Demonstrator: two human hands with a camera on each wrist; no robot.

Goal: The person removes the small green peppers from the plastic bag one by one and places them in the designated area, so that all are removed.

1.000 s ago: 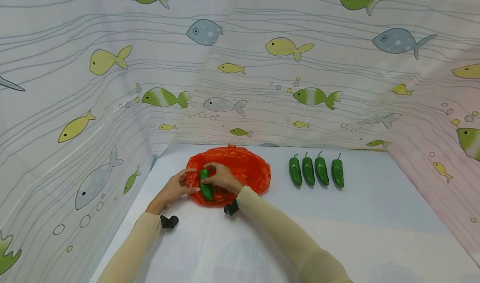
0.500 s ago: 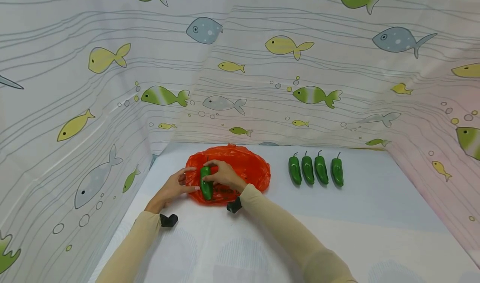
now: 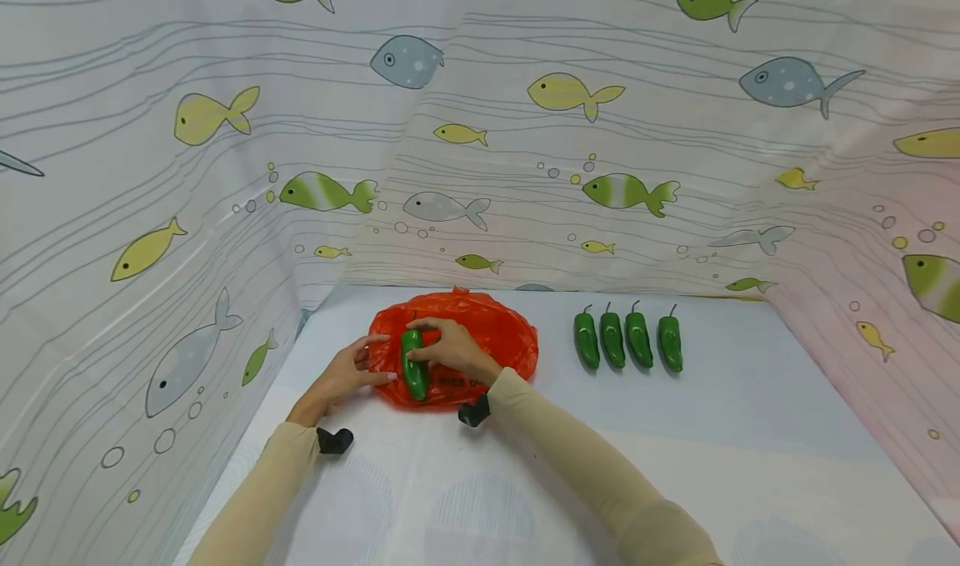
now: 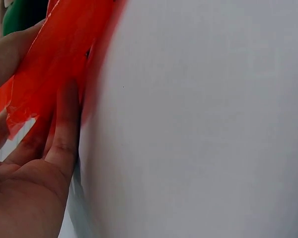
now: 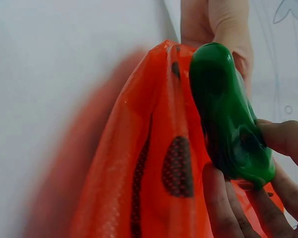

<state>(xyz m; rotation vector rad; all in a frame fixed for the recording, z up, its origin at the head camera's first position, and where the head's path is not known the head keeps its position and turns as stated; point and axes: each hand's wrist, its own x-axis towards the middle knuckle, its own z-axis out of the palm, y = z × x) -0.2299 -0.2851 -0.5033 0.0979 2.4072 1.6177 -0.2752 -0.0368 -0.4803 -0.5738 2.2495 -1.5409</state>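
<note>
A green chili pepper [image 3: 414, 364] stands out over the left part of a red plastic bag [image 3: 510, 345]. My right hand [image 3: 457, 351] pinches it near its stem end, thumb and fingers round it in the right wrist view, where the pepper [image 5: 223, 109] hangs beside the red plastic. My left hand [image 3: 345, 380] is at the bag's left side, with the bag's edge between thumb and fingers. In the left wrist view, red plastic covers some fingertips of the left hand [image 4: 35, 173], and a bit of green pepper [image 4: 25, 17] shows past the thumb.
Several green chili peppers [image 3: 612, 341] lie in a row on the white table [image 3: 675, 466], right of the bag. Behind and at both sides rise walls of fish-patterned cloth [image 3: 510, 166].
My right hand and the pepper have shifted slightly right and up. More dark print shows on the bag. My left hand stays at the bag's left edge.
</note>
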